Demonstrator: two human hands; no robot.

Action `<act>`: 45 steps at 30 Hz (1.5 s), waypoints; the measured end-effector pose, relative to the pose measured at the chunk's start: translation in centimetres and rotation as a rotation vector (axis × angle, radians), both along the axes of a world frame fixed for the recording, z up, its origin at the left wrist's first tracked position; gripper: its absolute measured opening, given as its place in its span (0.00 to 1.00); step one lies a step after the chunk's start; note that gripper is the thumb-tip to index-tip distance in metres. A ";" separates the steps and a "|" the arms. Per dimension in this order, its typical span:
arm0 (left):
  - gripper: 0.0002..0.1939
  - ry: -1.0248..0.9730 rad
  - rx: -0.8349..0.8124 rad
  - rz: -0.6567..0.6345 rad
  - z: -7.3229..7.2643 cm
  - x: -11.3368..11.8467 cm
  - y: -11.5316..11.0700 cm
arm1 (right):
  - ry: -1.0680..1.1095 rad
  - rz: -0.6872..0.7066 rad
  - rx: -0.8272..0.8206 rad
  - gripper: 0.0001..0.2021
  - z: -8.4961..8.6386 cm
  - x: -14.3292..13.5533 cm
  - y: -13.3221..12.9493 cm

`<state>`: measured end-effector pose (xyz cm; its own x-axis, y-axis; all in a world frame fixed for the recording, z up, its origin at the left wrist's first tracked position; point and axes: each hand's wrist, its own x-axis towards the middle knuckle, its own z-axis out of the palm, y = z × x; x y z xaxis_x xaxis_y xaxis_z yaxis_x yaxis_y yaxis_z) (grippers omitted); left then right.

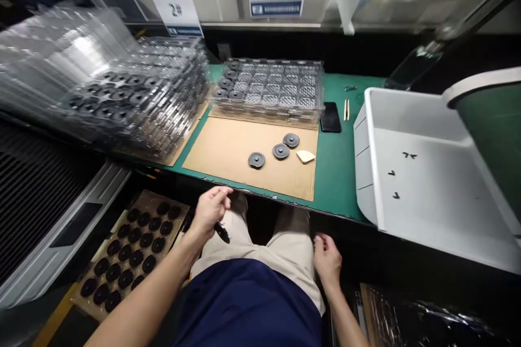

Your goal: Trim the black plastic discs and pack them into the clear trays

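My left hand point(212, 207) is over my left thigh, just below the table edge, with its fingers curled. A small black part point(222, 232) sticks out from under its palm, seen edge-on. Beside my right thigh hangs my right hand point(327, 260), its fingers bent inward; whether anything is in them is hidden. On the cardboard sheet point(228, 143) before me lie a dark round part point(256, 160), a second round part point(280, 151) and a third round part point(291, 140). A cream wedge-shaped pad point(305, 156) rests to their right.
Behind the cardboard stands a stack of clear trays point(272, 87), partly filled. Taller blurred tray stacks point(171, 97) are at left. A black phone point(330, 117), tweezers point(346, 109) and a white bin point(427, 173) with small black pieces are rightward. A low tray of black discs point(130, 249) sits lower left.
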<state>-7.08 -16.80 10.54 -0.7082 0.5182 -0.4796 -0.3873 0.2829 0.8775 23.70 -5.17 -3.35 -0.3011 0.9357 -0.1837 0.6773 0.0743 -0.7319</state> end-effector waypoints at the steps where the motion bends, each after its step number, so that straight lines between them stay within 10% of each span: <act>1: 0.28 -0.017 0.026 -0.001 -0.2 1.6 -0.8 | 0.096 0.056 0.015 0.29 1.4 -1.1 -1.4; 8: 0.23 -0.112 0.158 -0.010 -1.8 7.8 -4.3 | 0.621 0.722 0.011 0.19 10.1 -7.6 -12.1; 24: 0.33 -0.315 0.352 -0.212 -1.4 0.9 -5.9 | 0.620 0.146 -0.602 0.31 12.6 -14.2 -5.5; 31: 0.45 -0.309 0.443 -0.331 -1.1 -0.3 -6.2 | 0.705 0.149 -0.844 0.29 14.1 -18.9 -5.1; 45: 0.26 -0.260 0.401 -0.155 0.8 -4.1 -6.9 | 0.694 0.228 -0.909 0.27 15.4 -22.5 -4.2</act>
